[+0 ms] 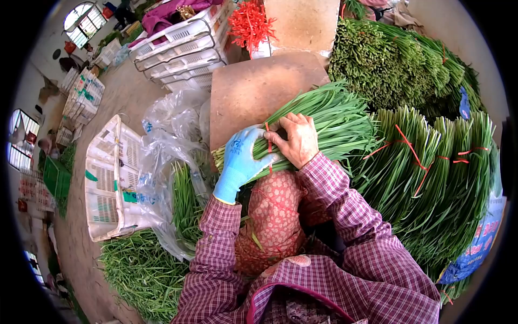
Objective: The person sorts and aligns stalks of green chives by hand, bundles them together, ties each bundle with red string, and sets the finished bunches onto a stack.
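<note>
A bunch of long green garlic chives (337, 121) lies across the near edge of a brown board, its leaf tips pointing right. My left hand (243, 156), in a light blue glove, is wrapped over the stem side of the bunch. A red tie (270, 156) runs round the bunch between my hands. My bare right hand (298, 139) rests on top of the chives, thumb and forefinger pinched at the tie near the gloved fingers. The underside of the bunch and the exact grip on the tie are hidden.
Behind the brown board (259, 81) hang many red ties (251, 24). Stacked white crates (186, 48) stand at the back left. A white crate (102, 183) and clear plastic bag (167, 135) sit left. Tied chive bundles (426, 146) and a larger green pile (388, 65) fill the right.
</note>
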Motion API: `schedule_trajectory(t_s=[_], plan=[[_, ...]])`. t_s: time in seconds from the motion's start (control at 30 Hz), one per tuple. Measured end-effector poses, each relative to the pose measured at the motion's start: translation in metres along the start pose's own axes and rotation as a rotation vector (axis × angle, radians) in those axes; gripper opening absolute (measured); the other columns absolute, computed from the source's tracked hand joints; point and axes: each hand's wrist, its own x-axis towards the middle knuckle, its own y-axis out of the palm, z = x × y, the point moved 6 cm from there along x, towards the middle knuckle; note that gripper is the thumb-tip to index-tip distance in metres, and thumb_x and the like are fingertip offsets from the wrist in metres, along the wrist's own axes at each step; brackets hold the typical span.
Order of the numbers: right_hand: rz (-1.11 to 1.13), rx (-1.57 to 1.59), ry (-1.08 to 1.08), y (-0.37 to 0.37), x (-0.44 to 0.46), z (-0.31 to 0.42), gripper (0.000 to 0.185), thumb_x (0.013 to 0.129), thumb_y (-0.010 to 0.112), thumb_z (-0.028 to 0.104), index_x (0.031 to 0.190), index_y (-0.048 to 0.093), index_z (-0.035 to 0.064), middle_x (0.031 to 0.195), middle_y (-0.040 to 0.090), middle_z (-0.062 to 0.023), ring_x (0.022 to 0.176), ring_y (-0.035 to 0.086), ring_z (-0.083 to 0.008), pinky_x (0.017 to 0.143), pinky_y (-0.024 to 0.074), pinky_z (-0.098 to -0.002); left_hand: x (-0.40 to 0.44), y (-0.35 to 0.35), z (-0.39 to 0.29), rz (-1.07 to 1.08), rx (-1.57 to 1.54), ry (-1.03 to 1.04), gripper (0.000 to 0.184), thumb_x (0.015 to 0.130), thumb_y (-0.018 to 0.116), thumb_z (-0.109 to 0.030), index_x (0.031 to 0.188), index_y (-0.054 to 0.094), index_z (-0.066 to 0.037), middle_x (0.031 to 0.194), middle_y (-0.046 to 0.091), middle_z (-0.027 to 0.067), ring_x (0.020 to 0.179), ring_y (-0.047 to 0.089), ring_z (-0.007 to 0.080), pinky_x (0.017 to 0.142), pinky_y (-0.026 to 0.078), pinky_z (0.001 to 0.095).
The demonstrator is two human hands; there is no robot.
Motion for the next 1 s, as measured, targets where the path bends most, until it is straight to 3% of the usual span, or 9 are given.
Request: schedule_trajectory(t_s=[0.17,0.23,0.37,0.43,0.57,0.63,0.8,0.87,1.0], plan=[[-0.091,0.151,-0.012,-0.003,-0.003,0.006,0.022,0.079,0.067,0.029,0.082,0.063,0.0079,0.077,0.058,-0.0072,0.083,0.055,-0.0278,0.084,0.0375,-0.0405,0.002,0.002,0.006,0.056,-0.095,-0.044,0.067,0.063,0.083,-0.032,0.117,0.054,-0.007,0.119,0.057,0.0149,0.111,0.054,0.0344,0.095,0.042,0.0435],[-0.129,0.195,-0.038,-0.007,-0.003,0.007,0.019,0.08,0.066,0.026,0.084,0.061,0.0075,0.078,0.059,-0.0071,0.083,0.055,-0.028,0.085,0.0373,-0.041,0.001,-0.001,0.009,0.068,-0.046,-0.093,0.095,0.058,0.085,-0.042,0.135,0.041,-0.008,0.123,0.054,0.0191,0.115,0.051,0.0369,0.098,0.04,0.0449],[-0.106,0.288,0.054,-0.003,-0.003,-0.005,0.015,0.083,0.064,0.021,0.086,0.06,0.0072,0.077,0.064,-0.0078,0.08,0.059,-0.0289,0.096,0.0359,-0.0463,0.007,-0.003,0.0,0.101,0.245,0.031,0.118,0.053,0.085,-0.049,0.146,0.024,-0.009,0.128,0.049,0.0229,0.119,0.048,0.0389,0.101,0.037,0.0465],[-0.15,0.318,0.117,-0.004,0.0,-0.012,0.016,0.085,0.064,0.022,0.087,0.06,0.0066,0.073,0.064,-0.0093,0.076,0.06,-0.0301,0.098,0.0348,-0.0479,0.015,0.001,0.008,0.304,0.24,-0.085,0.124,0.051,0.087,-0.047,0.147,0.021,-0.005,0.133,0.046,0.0234,0.123,0.045,0.0371,0.104,0.035,0.0443],[-0.19,0.361,0.168,-0.003,0.014,-0.021,0.019,0.086,0.064,0.023,0.085,0.058,0.0053,0.07,0.063,-0.0097,0.074,0.061,-0.0303,0.096,0.0359,-0.0483,0.032,-0.003,0.031,0.441,0.015,-0.188,0.106,0.056,0.087,-0.038,0.14,0.035,-0.001,0.131,0.051,0.0199,0.122,0.049,0.0311,0.103,0.038,0.0386],[-0.28,0.293,-0.028,-0.009,0.03,-0.005,0.017,0.085,0.064,0.021,0.083,0.058,0.0056,0.071,0.063,-0.0087,0.073,0.06,-0.03,0.095,0.0367,-0.0486,0.046,-0.008,0.034,0.506,-0.287,-0.215,0.09,0.06,0.087,-0.028,0.134,0.044,0.0,0.126,0.057,0.017,0.118,0.054,0.0243,0.101,0.04,0.0343],[-0.285,0.336,-0.17,-0.026,0.059,0.029,0.008,0.083,0.063,0.015,0.083,0.059,0.0083,0.072,0.063,-0.0073,0.073,0.059,-0.0291,0.095,0.0366,-0.047,0.073,-0.024,0.039,0.72,-0.252,-0.246,0.083,0.063,0.085,-0.029,0.13,0.048,0.001,0.126,0.058,0.0157,0.119,0.052,0.0243,0.102,0.038,0.0358],[-0.2,0.334,-0.087,-0.009,0.069,0.021,0.01,0.083,0.064,0.016,0.083,0.059,0.0074,0.071,0.063,-0.0086,0.072,0.06,-0.0313,0.087,0.0429,-0.0432,0.068,-0.022,0.049,0.848,-0.266,-0.303,0.082,0.066,0.082,-0.035,0.131,0.048,0.001,0.128,0.056,0.0165,0.122,0.05,0.026,0.103,0.036,0.0364],[-0.053,0.614,0.106,0.031,0.081,-0.006,0.016,0.084,0.066,0.022,0.088,0.061,0.0071,0.074,0.065,-0.0139,0.07,0.064,-0.0325,0.066,0.0495,-0.0388,0.074,-0.016,0.071,0.736,-0.067,-0.231,0.082,0.069,0.08,-0.041,0.132,0.048,0.0,0.127,0.055,0.0185,0.122,0.05,0.029,0.102,0.038,0.0369]])
